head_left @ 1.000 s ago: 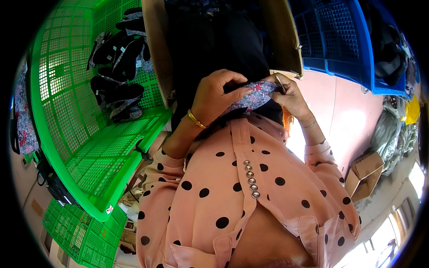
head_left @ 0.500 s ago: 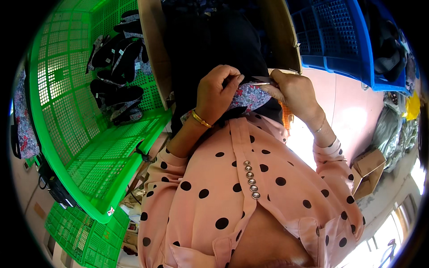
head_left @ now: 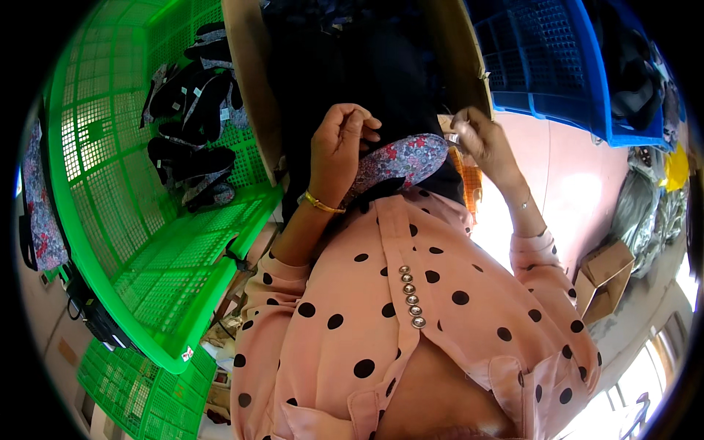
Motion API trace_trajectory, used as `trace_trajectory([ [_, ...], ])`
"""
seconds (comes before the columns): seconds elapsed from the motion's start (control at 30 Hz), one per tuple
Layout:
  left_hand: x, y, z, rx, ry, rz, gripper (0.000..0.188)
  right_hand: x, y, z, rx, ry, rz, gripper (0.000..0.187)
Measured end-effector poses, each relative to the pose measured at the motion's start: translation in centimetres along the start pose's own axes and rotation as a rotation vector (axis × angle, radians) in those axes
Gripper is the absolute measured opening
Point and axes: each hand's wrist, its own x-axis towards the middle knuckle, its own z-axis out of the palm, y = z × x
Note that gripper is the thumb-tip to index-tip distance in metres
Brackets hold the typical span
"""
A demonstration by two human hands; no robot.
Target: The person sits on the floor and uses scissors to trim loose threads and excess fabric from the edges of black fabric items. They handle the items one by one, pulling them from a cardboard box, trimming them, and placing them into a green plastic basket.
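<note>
Across my lap lies a floral fabric piece (head_left: 411,158), grey-blue with red flowers, a rounded end and a black part along its lower edge. My left hand (head_left: 341,143) is over its left part, fingers curled in; whatever they hold, if anything, is hidden. Beyond the rounded end, my right hand (head_left: 484,143) is raised apart from the fabric. Its fingers are closed and a little blurred, so I cannot make out what is in them. Dark trousers (head_left: 352,73) show beneath and beyond the hands.
A green plastic basket (head_left: 158,246) on the left contains several black-and-floral fabric pieces (head_left: 194,103) with white labels. An open cardboard box (head_left: 253,88) is ahead, with a blue crate (head_left: 546,59) to its right. A smaller carton (head_left: 605,282) and clear plastic bags (head_left: 638,205) are at the right.
My right hand has come away from the fabric, moving slightly right. My left hand has shifted slightly left. The pale strip between them no longer shows, and the fabric's rounded end is uncovered.
</note>
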Motion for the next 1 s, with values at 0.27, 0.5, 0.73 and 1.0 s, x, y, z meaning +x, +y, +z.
trace_trajectory([
  [0.27,-0.4,2.6,1.7,0.693,-0.405,0.41,0.077,-2.6,0.8,3.3,0.395,-0.04,0.131,0.028],
  [0.5,4.0,6.2,-0.7,-0.037,-0.357,0.152,0.031,-0.2,-7.2,0.2,0.791,0.135,-0.088,0.028],
  [0.73,4.0,5.5,-2.6,-0.59,-0.149,0.086,0.032,2.1,-11.1,-0.2,0.447,0.096,-0.329,0.028],
  [1.0,2.8,5.7,-1.2,-0.599,-0.07,0.136,0.024,3.3,-11.8,2.6,0.294,0.086,-0.509,0.031],
])
